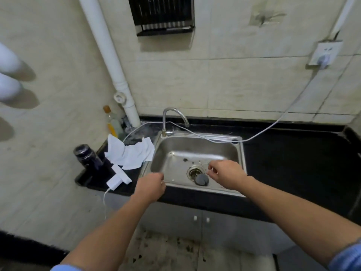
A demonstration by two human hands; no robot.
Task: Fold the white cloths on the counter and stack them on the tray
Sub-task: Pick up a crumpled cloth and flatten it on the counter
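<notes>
Both forearms reach forward from the bottom edge, bare to blue sleeves point(345, 257) at the elbows. Left hand point(150, 187) hovers palm down over the front left rim of the sink point(195, 147). Its back faces the camera and its fingers bend down out of sight, so I cannot tell if it is clenched or loose; nothing shows in it. Right hand point(227, 174) hangs over the basin just right of the drain point(194, 172), wrist slightly cocked, fingers loosely curled, thumb and forefinger a little apart, grasping nothing.

Cloths point(130, 153): white, crumpled, unfolded, in a heap on the black counter point(293, 153) just left of the sink, one corner touching its rim. Both hands are apart from them.

A dark stopper point(202, 179) lies beside the drain. The faucet point(174, 116) curves over the back rim. A white charger point(119, 177) sits at the counter's front left, in front of the cloths, with a dark flask point(86, 155) upright beside it. Any print on the flask or charger is too blurred to read. An oil bottle point(111, 122) stands in the back corner by the white pipe point(109, 55). A cable point(273, 126) runs from the wall socket point(324, 53) down across the sink's back edge. The socket face has marks that are too small to read.
</notes>
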